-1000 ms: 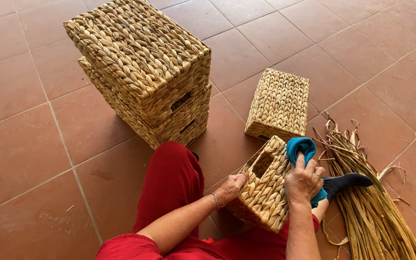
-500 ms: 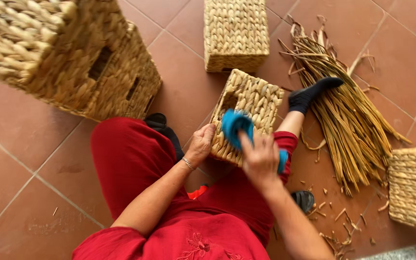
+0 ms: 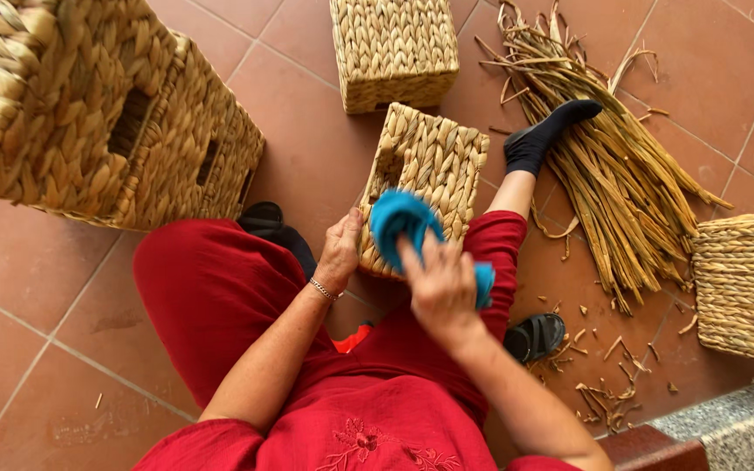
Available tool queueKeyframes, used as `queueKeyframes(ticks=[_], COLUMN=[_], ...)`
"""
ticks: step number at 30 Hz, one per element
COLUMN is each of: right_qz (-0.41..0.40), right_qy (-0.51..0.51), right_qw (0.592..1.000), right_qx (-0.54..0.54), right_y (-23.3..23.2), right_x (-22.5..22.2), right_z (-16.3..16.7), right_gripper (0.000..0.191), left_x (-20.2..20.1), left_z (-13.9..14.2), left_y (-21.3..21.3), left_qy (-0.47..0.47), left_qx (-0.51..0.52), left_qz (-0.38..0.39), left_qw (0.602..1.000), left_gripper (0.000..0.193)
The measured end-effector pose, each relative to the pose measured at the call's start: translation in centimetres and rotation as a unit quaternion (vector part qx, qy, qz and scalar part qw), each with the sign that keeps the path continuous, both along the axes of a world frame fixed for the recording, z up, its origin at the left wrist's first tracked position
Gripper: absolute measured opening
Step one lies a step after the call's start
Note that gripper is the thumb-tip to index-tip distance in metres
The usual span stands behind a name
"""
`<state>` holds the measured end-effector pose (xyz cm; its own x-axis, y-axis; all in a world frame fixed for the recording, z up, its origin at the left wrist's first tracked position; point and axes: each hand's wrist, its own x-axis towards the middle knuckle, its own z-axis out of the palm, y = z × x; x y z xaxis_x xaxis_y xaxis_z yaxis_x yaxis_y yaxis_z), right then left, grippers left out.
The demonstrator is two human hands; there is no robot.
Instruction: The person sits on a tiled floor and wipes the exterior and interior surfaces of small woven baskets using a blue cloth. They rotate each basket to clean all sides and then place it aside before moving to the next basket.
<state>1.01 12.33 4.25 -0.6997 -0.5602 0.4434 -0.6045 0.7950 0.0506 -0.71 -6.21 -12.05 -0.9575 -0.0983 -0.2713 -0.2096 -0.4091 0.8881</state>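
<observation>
A small woven straw basket (image 3: 429, 170) rests on my lap, tilted, with a handle slot near its top left. My left hand (image 3: 340, 250) grips its lower left edge. My right hand (image 3: 441, 283) holds a blue cloth (image 3: 403, 220) pressed against the basket's near face. I sit on the tiled floor in red clothes, with one leg stretched out in a black sock (image 3: 544, 133).
Stacked large woven baskets (image 3: 106, 113) stand at the left. Another small basket (image 3: 392, 48) sits ahead, and one more (image 3: 746, 283) at the right edge. A pile of dried reed stalks (image 3: 608, 148) lies right of my leg. A black sandal (image 3: 537, 334) and reed scraps lie nearby.
The view has tilted down and moved closer. My right hand with the blue cloth has slid down the basket's face. The left hand keeps its grip on the edge.
</observation>
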Motion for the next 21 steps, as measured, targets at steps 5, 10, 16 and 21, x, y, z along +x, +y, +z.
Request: queueKeyframes(ticks=[5, 10, 16, 21], right_qz=[0.051, -0.018, -0.152, -0.096], right_qy=[-0.095, 0.016, -0.033, -0.237], right_qw=[0.993, 0.999, 0.981, 0.933], right_qx=[-0.053, -0.023, -0.111, -0.255], right_y=[1.5, 0.9, 1.4, 4.8], right_x=[4.1, -6.3, -20.4, -21.3], right_z=[-0.4, -1.8, -4.5, -3.1], right_gripper=[0.056, 0.046, 0.027, 0.042], left_x=[0.5, 0.5, 1.4, -0.8], left_z=[-0.6, 1.3, 4.0, 7.3], left_y=[0.1, -0.2, -0.7, -2.9], left_qy=[0.021, 0.015, -0.002, -0.052], left_qx=[-0.065, -0.042, -0.031, 0.077], left_qz=[-0.023, -0.043, -0.080, -0.152], left_qw=[0.997, 0.998, 0.996, 0.984], left_gripper=[0.055, 0.048, 0.049, 0.048])
